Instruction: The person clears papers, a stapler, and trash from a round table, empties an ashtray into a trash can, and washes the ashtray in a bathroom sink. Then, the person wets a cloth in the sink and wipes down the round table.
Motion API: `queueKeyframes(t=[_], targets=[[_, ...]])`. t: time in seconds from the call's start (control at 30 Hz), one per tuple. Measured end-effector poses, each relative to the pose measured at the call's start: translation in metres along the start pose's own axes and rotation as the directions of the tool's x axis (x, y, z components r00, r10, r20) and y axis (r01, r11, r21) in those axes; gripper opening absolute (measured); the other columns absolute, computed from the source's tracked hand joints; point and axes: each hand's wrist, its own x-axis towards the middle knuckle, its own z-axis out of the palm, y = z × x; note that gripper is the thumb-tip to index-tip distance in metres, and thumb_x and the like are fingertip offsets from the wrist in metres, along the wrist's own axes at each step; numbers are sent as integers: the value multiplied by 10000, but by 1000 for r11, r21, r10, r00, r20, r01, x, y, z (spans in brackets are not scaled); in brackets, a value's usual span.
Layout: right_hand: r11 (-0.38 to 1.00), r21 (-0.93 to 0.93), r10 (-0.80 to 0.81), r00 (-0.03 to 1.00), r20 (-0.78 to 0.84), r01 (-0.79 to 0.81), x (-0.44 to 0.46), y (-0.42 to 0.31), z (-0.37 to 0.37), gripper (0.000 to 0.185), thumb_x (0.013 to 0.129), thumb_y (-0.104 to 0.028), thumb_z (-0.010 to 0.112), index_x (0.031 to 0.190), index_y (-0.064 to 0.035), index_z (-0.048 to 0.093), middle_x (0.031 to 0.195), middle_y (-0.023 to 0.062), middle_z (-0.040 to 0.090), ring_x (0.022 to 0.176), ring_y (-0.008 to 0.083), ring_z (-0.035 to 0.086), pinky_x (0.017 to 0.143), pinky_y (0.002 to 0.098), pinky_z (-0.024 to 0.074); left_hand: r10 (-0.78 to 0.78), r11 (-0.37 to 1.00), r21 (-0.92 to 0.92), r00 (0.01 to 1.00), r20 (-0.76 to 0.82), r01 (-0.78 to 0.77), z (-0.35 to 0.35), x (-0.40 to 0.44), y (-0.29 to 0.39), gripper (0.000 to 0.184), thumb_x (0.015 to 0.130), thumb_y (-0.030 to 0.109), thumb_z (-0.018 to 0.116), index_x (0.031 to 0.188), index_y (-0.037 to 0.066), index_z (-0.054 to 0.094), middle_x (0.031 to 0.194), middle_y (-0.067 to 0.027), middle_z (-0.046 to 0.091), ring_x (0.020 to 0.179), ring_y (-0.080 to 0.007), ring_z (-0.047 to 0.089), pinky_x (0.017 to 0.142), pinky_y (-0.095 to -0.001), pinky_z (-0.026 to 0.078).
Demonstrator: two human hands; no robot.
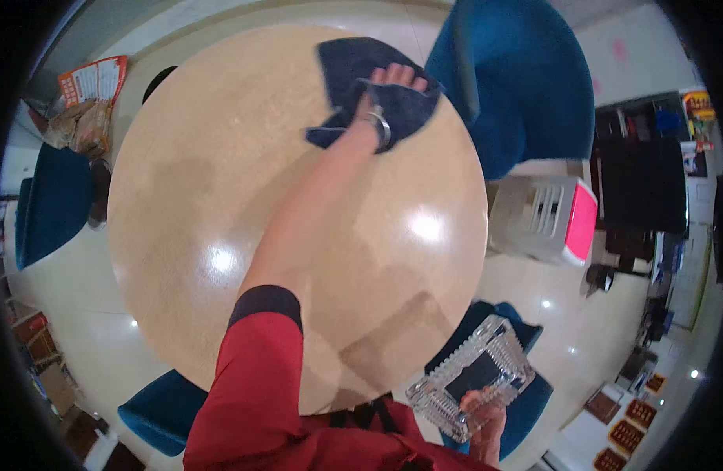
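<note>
My left hand (394, 80) holds a dark blue cloth (349, 67) against the far right part of a round beige tabletop (220, 157). Its fingertips stretch out past a fold of the cloth that wraps the hand, and a bracelet circles the wrist. At the lower right, beyond the table's edge, my right hand (487, 412) grips a clear cut-glass tray (455, 353) by its near side. The tray is tilted and its ribbed rim shows. Part of the right hand is hidden behind the glass.
Blue chairs stand around the table: one at the far right (534, 86), one at left (55, 204), one at lower left (169, 412), and one behind the tray (534, 408). A white bin with a pink panel (542, 216) stands right of the table.
</note>
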Motion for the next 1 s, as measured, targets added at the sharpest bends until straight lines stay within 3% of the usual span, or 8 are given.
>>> queueKeyframes(t=[0.1, 0.37, 0.4, 0.6, 0.67, 0.7, 0.83, 1.0], targets=[[999, -35, -19, 1000, 8, 19, -9, 1, -16, 236, 821, -199, 414, 979, -28, 452, 804, 235, 572, 664, 321, 566, 670, 412, 465, 288, 946, -121, 951, -114, -301, 19, -34, 85, 352, 844, 304, 349, 1051, 62, 498, 1157, -175, 454, 1118, -294, 402, 924, -433, 297], [993, 79, -97, 988, 121, 87, -18, -6, -88, 334, 643, -29, 527, 965, 14, 449, 805, 244, 573, 682, 337, 591, 629, 420, 501, 741, 659, 100, 666, 83, -746, -28, -238, 212, 388, 821, 226, 374, 1134, 12, 455, 1227, -165, 435, 1145, -267, 413, 955, -395, 324], [993, 84, -87, 993, 85, 80, -21, -8, -90, 331, 632, -14, 520, 955, 19, 455, 804, 243, 574, 691, 336, 594, 625, 407, 505, 643, 754, -150, 765, -28, -639, -27, -280, 219, 384, 831, 236, 372, 1133, 15, 454, 1230, -151, 434, 1140, -256, 416, 959, -384, 319], [996, 89, -8, 998, 69, 2, -19, -15, -107, 393, 554, 39, 465, 946, 15, 464, 811, 231, 573, 690, 330, 590, 627, 406, 504, 364, 913, -332, 842, 397, -238, -93, -477, 173, 399, 811, 233, 407, 1175, 73, 445, 1240, -113, 421, 1129, -226, 417, 942, -355, 328], [996, 84, 21, 999, 43, -25, -14, -15, -108, 417, 532, 55, 439, 946, 14, 468, 809, 216, 577, 690, 316, 588, 630, 399, 501, 224, 973, -171, 816, 532, -156, -123, -513, 150, 380, 813, 335, 450, 1113, 104, 487, 1156, -87, 477, 1060, -205, 455, 887, -353, 346], [995, 99, 27, 999, 46, -31, -12, -13, -112, 421, 537, 42, 458, 957, 16, 459, 806, 229, 572, 677, 333, 588, 622, 415, 505, 213, 976, -103, 935, 283, -191, -130, -515, 146, 396, 795, 366, 470, 1087, 100, 499, 1123, -78, 488, 1031, -195, 461, 876, -357, 341], [979, 172, 111, 994, -25, -105, -4, -9, -121, 478, 523, 31, 463, 999, 25, 425, 779, 235, 562, 665, 350, 587, 605, 433, 509, 230, 972, -64, 848, 477, -227, -128, -450, 163, 459, 739, 380, 499, 1114, 115, 491, 1180, -71, 451, 1051, -201, 437, 881, -416, 314], [982, 186, 26, 999, -30, -20, -4, -1, -115, 481, 525, 29, 457, 1005, 24, 422, 771, 226, 555, 678, 338, 576, 615, 411, 499, 276, 952, -201, 928, 249, -230, -60, -291, 217, 572, 747, 440, 461, 1215, 116, 408, 1234, -112, 407, 1107, -246, 392, 879, -440, 283]])
